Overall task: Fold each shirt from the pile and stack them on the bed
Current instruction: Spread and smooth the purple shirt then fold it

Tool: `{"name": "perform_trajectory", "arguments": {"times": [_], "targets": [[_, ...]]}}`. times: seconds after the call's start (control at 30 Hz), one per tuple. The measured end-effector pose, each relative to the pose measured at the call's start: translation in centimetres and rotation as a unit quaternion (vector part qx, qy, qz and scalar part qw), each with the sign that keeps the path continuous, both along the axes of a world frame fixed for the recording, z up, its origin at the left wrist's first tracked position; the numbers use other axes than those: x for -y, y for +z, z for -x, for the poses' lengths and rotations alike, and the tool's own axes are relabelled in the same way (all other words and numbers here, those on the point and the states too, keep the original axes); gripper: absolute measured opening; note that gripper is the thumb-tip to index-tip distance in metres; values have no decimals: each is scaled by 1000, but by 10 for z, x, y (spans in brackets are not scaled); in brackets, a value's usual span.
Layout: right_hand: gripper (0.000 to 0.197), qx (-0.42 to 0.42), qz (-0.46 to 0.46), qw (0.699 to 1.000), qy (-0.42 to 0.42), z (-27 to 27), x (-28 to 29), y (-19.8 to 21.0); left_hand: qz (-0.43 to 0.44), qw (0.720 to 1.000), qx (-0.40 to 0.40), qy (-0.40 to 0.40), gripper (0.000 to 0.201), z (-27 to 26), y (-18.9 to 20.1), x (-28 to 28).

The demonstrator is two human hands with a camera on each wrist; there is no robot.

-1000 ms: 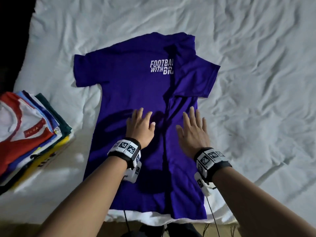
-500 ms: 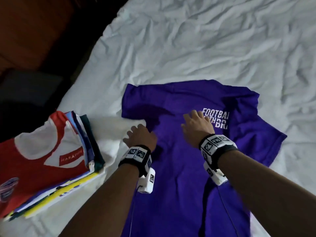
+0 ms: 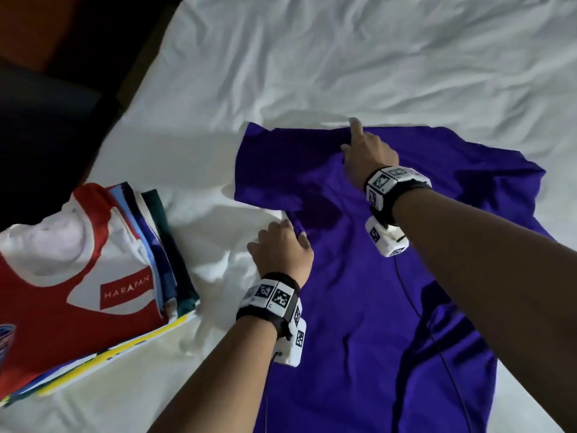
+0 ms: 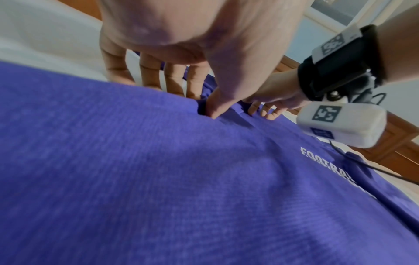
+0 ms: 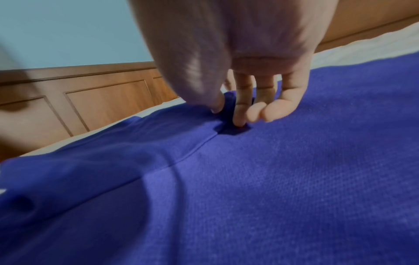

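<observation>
Purple cloth covered the near part of the white bed sheet [image 3: 343, 73]: the purple shirt [image 3: 359, 323] lay spread there, its right side already folded over the middle. Half a second before, both hands had sat lower on its chest; by now the right hand [image 3: 365, 157] had reached up to the shoulder seam, and the left hand [image 3: 281, 248] had slid out to the armpit at the shirt's left edge. The right wrist view showed the right thumb and middle finger pinched on a small tuck of fabric, forefinger pointing ahead. The left wrist view showed the left thumb pressed into a fold against the curled fingers [image 4: 172, 80], gripping the cloth. The head camera had also swung left and nearer.

The sheet was creased and rumpled all over. A stack of folded shirts [image 3: 93, 276] sat well to the left of the purple one, a red and white one on top. Wooden panelling [image 5: 90, 100] ran beyond the bed beneath a pale blue wall [image 5: 68, 32].
</observation>
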State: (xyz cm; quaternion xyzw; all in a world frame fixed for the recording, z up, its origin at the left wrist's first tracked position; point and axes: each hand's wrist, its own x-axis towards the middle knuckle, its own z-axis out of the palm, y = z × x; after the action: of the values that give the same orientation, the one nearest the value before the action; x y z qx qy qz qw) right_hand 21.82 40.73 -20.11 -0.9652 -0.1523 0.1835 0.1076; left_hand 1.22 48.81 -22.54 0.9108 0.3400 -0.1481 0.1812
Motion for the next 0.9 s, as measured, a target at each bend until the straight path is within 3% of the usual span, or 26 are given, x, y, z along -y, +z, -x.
{"name": "perform_trajectory", "arguments": {"times": [0.13,0.33,0.53,0.77,0.9], "targets": [[18,28,-16,999,-18,-4,0,-5,0,999,32,11,31,3,-2,9],[20,31,-43,998,-32,-8,17,23,31,979,201,15,22,19,11,39],[23,20,17,1000,1,-14,58,72,25,964,255,-69,25,34,22,97],[12,-1,110,994,20,-12,103,84,49,971,198,-126,22,37,13,161],[19,2,79,997,-8,-9,121,64,77,977,147,-136,19,35,8,175]]}}
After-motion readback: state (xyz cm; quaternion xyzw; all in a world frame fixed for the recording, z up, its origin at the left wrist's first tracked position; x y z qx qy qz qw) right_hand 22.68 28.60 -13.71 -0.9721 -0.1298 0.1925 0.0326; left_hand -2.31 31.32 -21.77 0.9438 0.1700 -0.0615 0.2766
